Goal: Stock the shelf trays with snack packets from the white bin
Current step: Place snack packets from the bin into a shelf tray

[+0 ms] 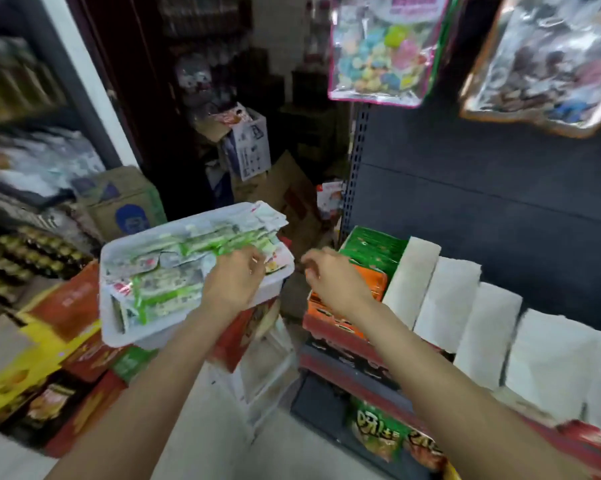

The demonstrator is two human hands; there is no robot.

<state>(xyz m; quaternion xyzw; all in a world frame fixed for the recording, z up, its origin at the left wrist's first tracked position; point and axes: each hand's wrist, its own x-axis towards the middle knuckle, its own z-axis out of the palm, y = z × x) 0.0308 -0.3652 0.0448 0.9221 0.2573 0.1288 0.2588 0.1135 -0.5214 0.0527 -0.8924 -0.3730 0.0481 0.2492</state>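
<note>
Precariously, the white plastic bin overhangs stacked cartons; left hand pinches green-white snack packets; empty right hand hovers, loosely curled; tugging may tip it.

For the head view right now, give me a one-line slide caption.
Left hand reaches into white bin of green-and-white snack packets; right hand hovers over orange shelf tray.

1. I'm looking into a small shop: a perforated metal shelf upright carries stocked trays.
2. Packaged goods hang overhead in clear bags.
3. Cardboard cartons crowd the floor.
</note>
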